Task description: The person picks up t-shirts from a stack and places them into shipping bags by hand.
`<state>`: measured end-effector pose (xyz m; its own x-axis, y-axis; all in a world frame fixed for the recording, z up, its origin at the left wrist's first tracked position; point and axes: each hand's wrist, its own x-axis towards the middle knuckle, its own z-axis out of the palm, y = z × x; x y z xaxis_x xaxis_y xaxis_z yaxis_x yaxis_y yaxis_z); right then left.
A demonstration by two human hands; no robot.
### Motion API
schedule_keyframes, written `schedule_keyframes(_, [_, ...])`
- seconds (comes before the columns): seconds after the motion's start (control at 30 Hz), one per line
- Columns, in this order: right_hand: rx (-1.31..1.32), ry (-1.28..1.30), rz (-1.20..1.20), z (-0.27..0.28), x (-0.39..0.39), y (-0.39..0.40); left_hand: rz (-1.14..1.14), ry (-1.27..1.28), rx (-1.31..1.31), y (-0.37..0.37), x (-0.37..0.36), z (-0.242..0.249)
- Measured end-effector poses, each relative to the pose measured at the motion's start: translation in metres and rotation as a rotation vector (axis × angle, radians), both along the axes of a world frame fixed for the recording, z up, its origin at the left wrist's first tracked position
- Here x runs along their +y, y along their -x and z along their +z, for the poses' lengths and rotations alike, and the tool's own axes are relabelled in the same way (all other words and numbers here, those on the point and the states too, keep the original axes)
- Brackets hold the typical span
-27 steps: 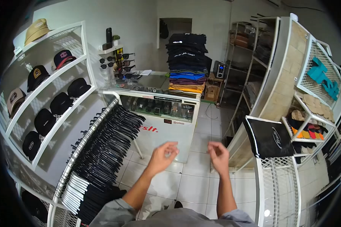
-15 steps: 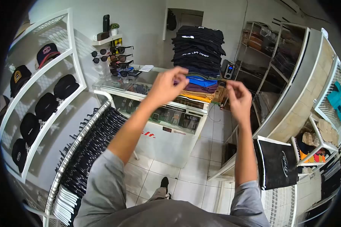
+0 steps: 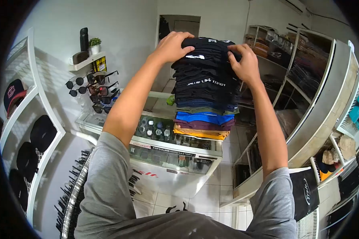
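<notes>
A tall stack of folded T-shirts stands on the glass counter, mostly black, with blue, purple and yellow ones at the bottom. My left hand is at the stack's top left corner, fingers over the upper edge and thumb apart below them. At the top right corner is my right hand, its fingers bent and its thumb apart at the shirts' edge. Neither hand visibly has a shirt closed in its grip. White lettering shows on several folds.
Watches lie inside the glass counter. Sunglasses hang on the wall at left, below a small shelf with a plant. Caps sit on a white rack at far left. Metal shelving with packed goods stands at right.
Both hands have risen from beside the lower part of the stack to its top corners. The view has moved closer to the counter, and the stack appears larger.
</notes>
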<state>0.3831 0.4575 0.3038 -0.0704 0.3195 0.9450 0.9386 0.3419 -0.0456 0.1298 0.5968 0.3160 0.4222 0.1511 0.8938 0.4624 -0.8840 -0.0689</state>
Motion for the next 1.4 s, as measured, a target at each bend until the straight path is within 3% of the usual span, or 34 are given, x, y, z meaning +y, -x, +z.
schedule_keyframes(0.1, [-0.075, 0.053, -0.055, 0.011, 0.021, -0.01, -0.049, 0.03, 0.023, -0.009, 0.024, 0.004])
schedule_keyframes(0.17, [-0.061, 0.085, -0.056, 0.013, 0.029, -0.016, -0.055, 0.226, 0.127, -0.009, 0.026, 0.007])
schedule_keyframes(0.3, [0.0, 0.201, 0.013, 0.018, 0.036, -0.023, 0.002, 0.221, 0.214, -0.01, 0.02, 0.019])
schedule_keyframes(0.4, [0.03, 0.213, 0.02, 0.022, 0.032, -0.022, 0.077, 0.144, 0.202, -0.017, 0.02, 0.022])
schedule_keyframes(0.5, [-0.028, 0.18, 0.007, 0.025, 0.04, -0.022, 0.074, -0.06, -0.006, -0.029, 0.024, 0.025])
schedule_keyframes(0.67, [-0.073, 0.152, -0.051, 0.038, 0.061, -0.028, 0.08, -0.027, -0.08, -0.037, 0.023, 0.037])
schedule_keyframes(0.8, [-0.092, 0.048, -0.126, 0.045, 0.066, -0.024, 0.01, 0.164, -0.142, -0.034, 0.031, 0.039])
schedule_keyframes(0.9, [-0.099, -0.037, -0.16, 0.046, 0.067, -0.018, -0.06, -0.162, -0.069, -0.03, 0.031, 0.022])
schedule_keyframes(1.0, [-0.102, -0.009, -0.174, 0.041, 0.063, -0.017, -0.085, 0.003, -0.029, -0.024, 0.034, 0.022])
schedule_keyframes(1.03, [-0.191, 0.019, -0.114, 0.039, 0.061, -0.022, 0.008, 0.149, -0.054, -0.022, 0.029, 0.023])
schedule_keyframes(1.07, [-0.278, 0.047, -0.053, 0.037, 0.059, -0.029, 0.009, 0.148, -0.054, -0.022, 0.027, 0.021])
schedule_keyframes(1.13, [-0.334, 0.013, -0.158, 0.032, 0.06, -0.039, -0.019, 0.104, -0.048, -0.022, 0.028, 0.018])
schedule_keyframes(1.23, [-0.223, 0.277, -0.211, 0.034, 0.065, -0.045, -0.036, 0.103, -0.021, -0.022, 0.038, 0.005])
schedule_keyframes(1.33, [-0.208, 0.25, -0.328, 0.04, 0.062, -0.04, 0.068, 0.172, 0.047, -0.024, 0.032, 0.008])
schedule_keyframes(1.4, [-0.246, 0.137, -0.331, 0.042, 0.064, -0.042, 0.151, 0.043, -0.097, -0.026, 0.028, 0.016])
